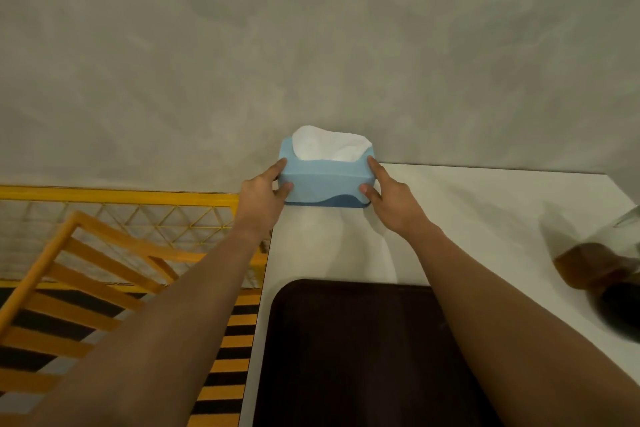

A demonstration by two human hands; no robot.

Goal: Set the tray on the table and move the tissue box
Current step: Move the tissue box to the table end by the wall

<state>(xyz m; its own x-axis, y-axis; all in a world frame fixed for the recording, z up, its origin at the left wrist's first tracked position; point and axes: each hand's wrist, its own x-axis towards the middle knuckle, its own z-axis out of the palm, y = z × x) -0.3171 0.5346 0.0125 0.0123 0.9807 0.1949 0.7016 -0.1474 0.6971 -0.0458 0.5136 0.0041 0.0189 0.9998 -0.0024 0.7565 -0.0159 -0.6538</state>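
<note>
At lower left of the frame, an orange slatted wooden chair back (69, 274) and a yellow metal lattice rail (121, 198) stand over a black-and-yellow striped floor (228, 340). The bare left forearm runs from the lower left up to the left hand (265, 192), whose fingers press the left end of the light-blue rectangular tissue box with a darker blue wave along its base (325, 184), thumb on the near face. The box sits at frame centre, on the far left corner of the white table (485, 212), against the grey wall (311, 45); white tissue (329, 146) rises from its top opening. The right hand (389, 199) mirrors this grip on the right end. A dark brown rounded-corner tray (353, 357) lies flat at lower centre, cut off by the bottom edge. At right edge, a blurred glass vessel of brown liquid (599, 264) is hard to make out.
</note>
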